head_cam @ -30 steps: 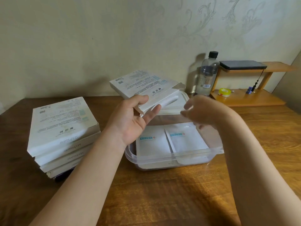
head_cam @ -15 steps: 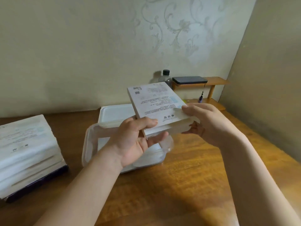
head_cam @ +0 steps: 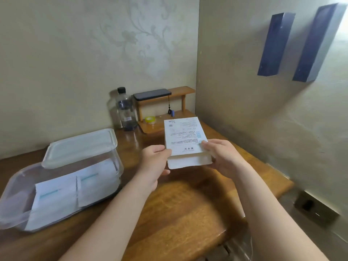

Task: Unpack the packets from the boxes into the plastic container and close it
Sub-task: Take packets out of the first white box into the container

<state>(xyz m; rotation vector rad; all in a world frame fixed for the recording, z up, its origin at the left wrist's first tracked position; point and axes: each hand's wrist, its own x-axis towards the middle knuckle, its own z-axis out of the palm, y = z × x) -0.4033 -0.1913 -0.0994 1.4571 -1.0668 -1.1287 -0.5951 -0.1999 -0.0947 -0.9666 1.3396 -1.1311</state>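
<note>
Box [head_cam: 185, 140] held level above the wooden table [head_cam: 178, 213], well to the right of the plastic container [head_cam: 17, 194] and apart from it. Left hand [head_cam: 153, 162] pinches the box's near-left corner, thumb on top; right hand [head_cam: 223, 157] grips the near-right corner, fingers curled over the printed face. The box's long axis runs away from the person, and its end flap [head_cam: 190, 163] hangs open at the near end, between the two hands. Whether packets remain inside cannot be told. The container stands uncovered at its near end, with packets [head_cam: 56, 200] lying flat inside and its lid [head_cam: 79, 147] resting across the far end. Judged relation for the next move: the container lies leftward of the box, nearer the left hand.
</note>
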